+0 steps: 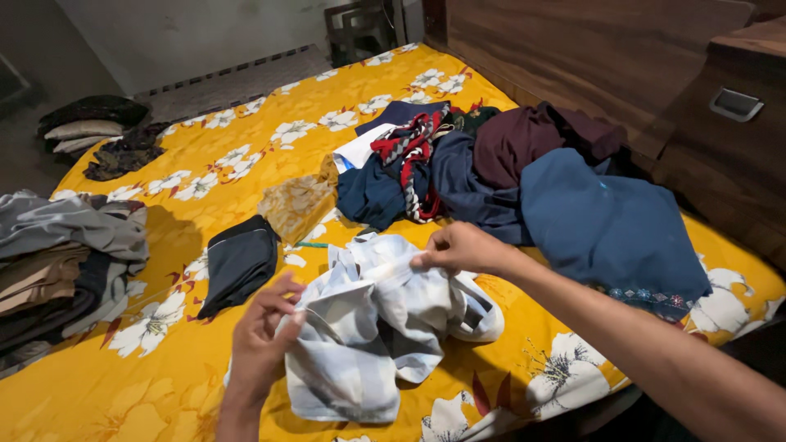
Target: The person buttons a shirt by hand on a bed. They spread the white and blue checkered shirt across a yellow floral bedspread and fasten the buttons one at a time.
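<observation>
A pale blue and white checked garment [372, 327] lies crumpled on the yellow flowered bedsheet [246, 139]. My left hand [264, 336] pinches its left edge near the bed's front. My right hand [463, 248] grips a strip of the same garment at its upper right, pulling the cloth taut between both hands. Just beyond my right hand is a heap of unfolded clothes [508, 180]: dark blue, maroon, and a red, white and black striped piece.
A small folded dark garment [237, 262] and a mustard patterned cloth [299, 205] lie left of the heap. Folded stacks sit at the bed's left edge [57, 262] and far corner [98, 131]. A wooden headboard with a drawer [704, 98] rises on the right.
</observation>
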